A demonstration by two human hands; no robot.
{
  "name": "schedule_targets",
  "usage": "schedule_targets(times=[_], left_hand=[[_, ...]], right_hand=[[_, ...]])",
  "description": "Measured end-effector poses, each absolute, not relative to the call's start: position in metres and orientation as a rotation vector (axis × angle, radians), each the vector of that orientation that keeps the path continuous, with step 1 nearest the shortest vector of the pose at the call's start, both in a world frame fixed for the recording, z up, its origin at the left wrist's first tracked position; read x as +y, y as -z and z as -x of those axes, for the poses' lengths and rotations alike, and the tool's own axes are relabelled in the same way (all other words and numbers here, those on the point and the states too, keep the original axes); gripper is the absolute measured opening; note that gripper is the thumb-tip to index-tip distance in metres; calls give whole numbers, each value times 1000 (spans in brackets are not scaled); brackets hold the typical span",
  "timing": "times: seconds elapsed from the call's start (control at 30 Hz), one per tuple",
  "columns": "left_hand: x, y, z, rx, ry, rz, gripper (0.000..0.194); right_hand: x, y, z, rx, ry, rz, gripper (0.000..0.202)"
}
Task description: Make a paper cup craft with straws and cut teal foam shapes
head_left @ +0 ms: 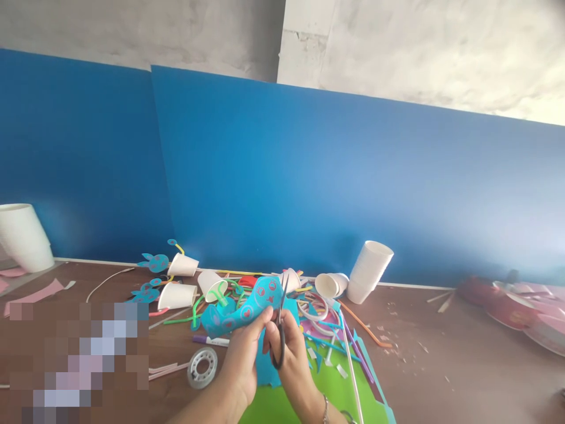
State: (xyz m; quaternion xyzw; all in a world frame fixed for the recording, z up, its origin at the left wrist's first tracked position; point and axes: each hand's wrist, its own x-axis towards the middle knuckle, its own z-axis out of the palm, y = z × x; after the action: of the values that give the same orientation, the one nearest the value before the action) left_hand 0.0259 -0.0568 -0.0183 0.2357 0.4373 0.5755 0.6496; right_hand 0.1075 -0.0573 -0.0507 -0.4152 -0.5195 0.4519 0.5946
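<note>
My left hand (pixel 245 350) pinches a sheet of blue paper (pixel 241 309) with red drawn shapes on it, held up over the table. In my right hand (pixel 293 347) is a pair of black-handled scissors (pixel 280 335), its blades pointing up beside the paper's right edge. Whether the blades touch the paper I cannot tell. Below my hands lie another piece of blue paper (pixel 268 372) and a green sheet (pixel 331 388) with small scraps on it. A roll of clear tape (pixel 202 368) rests left of my left wrist, near a purple-and-white marker (pixel 210 340).
Paper cups with straws and blue cutouts (pixel 177 295) lie at the back left. A stack of white cups (pixel 369 271) stands at the back right, another stack (pixel 24 238) far left. Colored straws (pixel 366 324) spread to the right. Pink paper pieces (pixel 516 309) sit far right. A blue partition (pixel 331 182) borders the table.
</note>
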Motion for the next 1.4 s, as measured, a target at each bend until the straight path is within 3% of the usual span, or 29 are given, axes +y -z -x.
schedule_targets(times=[0.5,0.83,1.4], left_hand=[[-51,27,-21,980,-1357,-527,24],[-54,21,-26,977,-1279,-604,42],[-51,22,-25,1053,-1287,-650,43]], right_hand=[[-56,54,-108,-1232,-1052,935,37],[-56,62,-108,-1266,-1100,907,36],[-56,58,-111,-1291,-1093,899,34]])
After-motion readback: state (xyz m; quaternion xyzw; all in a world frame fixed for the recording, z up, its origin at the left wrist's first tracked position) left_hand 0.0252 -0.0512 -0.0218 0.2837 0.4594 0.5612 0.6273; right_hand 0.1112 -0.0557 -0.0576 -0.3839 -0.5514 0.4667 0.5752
